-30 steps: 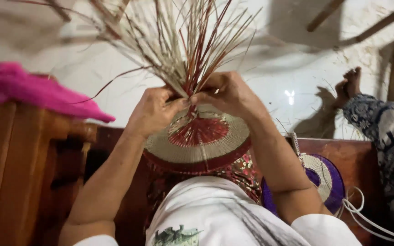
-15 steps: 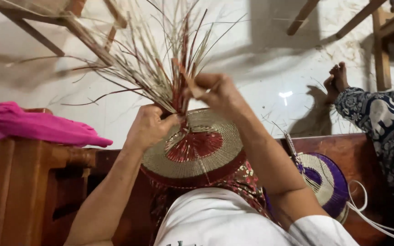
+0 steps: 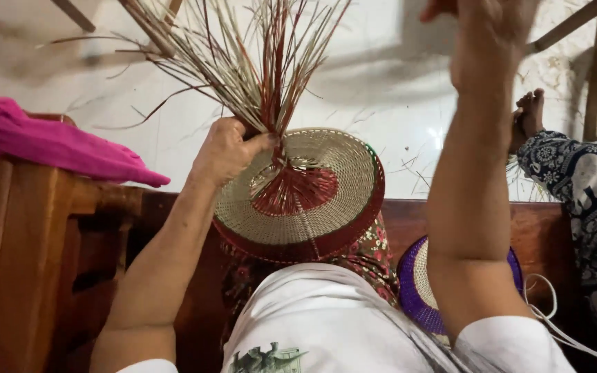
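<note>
Head view, the only view. The left hand (image 3: 226,148) is closed around the gathered base of a bundle of loose straw strands (image 3: 243,62), thumb pointing toward the middle of the frame. The grip sits exactly where the strands meet the rim of a round woven basket piece (image 3: 305,200). The strands fan upward and outward from the fist; most are pale, several are dark red.

The woven basket piece is tilted, its face turned toward the camera, and rests over the person's lap above a floral cloth (image 3: 371,255). Its weave is pale with a red fan-shaped patch at the centre and a dark red border along the lower edge.

The right hand (image 3: 481,31) is raised high, at the top edge of the frame, well apart from the basket piece. It is partly cut off and motion-blurred; whether it is closed on a strand cannot be told. The right forearm runs straight down the frame and covers part of a second woven disc with a purple rim (image 3: 412,287), which lies just beside the floral cloth.

Left of the frame, a pink cloth (image 3: 50,141) lies on top of a wooden bench arm (image 3: 29,235). At the right edge, another person's bare foot (image 3: 530,114) and patterned blue trouser leg (image 3: 589,193) are visible on the pale floor (image 3: 395,97).
</note>
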